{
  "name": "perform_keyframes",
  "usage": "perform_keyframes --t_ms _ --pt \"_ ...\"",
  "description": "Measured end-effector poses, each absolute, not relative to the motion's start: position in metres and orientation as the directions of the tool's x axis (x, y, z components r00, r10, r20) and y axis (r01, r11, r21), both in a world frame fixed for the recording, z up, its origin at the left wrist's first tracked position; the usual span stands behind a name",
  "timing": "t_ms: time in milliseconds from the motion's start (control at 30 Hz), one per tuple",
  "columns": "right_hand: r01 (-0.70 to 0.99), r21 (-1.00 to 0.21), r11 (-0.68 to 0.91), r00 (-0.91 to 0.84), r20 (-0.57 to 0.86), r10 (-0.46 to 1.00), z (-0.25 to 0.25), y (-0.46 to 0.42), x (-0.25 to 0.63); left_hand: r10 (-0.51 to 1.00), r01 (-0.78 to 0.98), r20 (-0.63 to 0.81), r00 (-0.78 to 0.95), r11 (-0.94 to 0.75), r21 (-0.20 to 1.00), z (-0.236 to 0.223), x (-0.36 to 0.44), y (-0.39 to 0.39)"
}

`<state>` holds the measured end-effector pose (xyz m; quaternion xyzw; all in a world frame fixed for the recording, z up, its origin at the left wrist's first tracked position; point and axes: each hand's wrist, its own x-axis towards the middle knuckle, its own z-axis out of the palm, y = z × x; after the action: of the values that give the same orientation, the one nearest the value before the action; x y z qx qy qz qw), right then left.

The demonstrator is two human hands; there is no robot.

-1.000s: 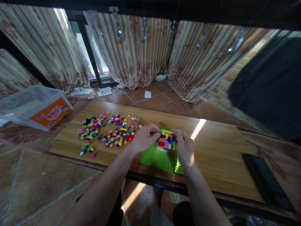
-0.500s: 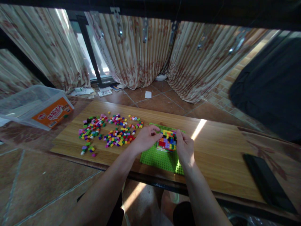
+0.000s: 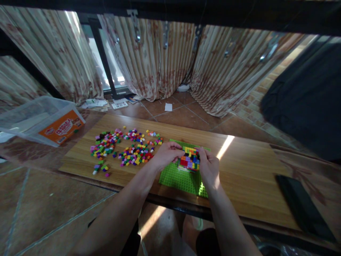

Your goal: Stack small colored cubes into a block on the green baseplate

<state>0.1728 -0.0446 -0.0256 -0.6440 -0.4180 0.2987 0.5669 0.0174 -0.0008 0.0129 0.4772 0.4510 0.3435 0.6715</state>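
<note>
A green studded baseplate (image 3: 181,179) lies on the wooden board (image 3: 245,174). On it stands a small block of many-coloured bricks (image 3: 189,160). My left hand (image 3: 166,154) is curled with its fingertips pinched against the block's left side. Against the block's right side rests my right hand (image 3: 209,167), its fingers bent around that edge. What the left fingertips pinch is too small to make out. Loose coloured bricks (image 3: 125,147) lie scattered on the board left of my left hand.
A clear plastic tub with an orange label (image 3: 42,122) sits at the far left. A dark flat phone-like object (image 3: 302,206) lies at the right end. Beyond the board are tiled floor, papers (image 3: 118,104) and striped curtains (image 3: 160,60).
Both hands stay on the brick block; the left fingers have shifted slightly along its left top edge. The view has drifted a little.
</note>
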Motion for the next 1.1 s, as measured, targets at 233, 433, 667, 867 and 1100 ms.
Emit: perform_keyframes --t_ms 233,433,667,867,1100 --pt "0.216 -0.976 -0.009 0.478 0.098 0.873 -0.021 -0.047 0.171 0.903 -0.043 -0.246 0.352 0.278 0.960 0.012 0.018 -0.004" --pt "0.163 -0.987 -0.001 0.464 0.076 0.883 -0.023 -0.046 0.173 0.934 0.048 -0.127 0.334 0.117 0.992 0.016 -0.007 0.006" --pt "0.162 -0.987 0.001 0.470 0.078 0.879 -0.024 -0.047 0.175 0.995 0.582 0.076 0.066 -0.100 0.807 0.006 -0.058 0.035" --pt "0.147 -0.989 -0.012 0.468 0.059 0.882 -0.024 -0.047 0.175 0.990 0.904 0.064 0.122 -0.137 0.406 0.006 -0.057 0.026" --pt "0.133 -0.991 -0.017 0.467 0.047 0.883 -0.021 -0.048 0.174 0.990 0.949 0.072 0.124 -0.140 0.284 0.001 -0.053 0.019"
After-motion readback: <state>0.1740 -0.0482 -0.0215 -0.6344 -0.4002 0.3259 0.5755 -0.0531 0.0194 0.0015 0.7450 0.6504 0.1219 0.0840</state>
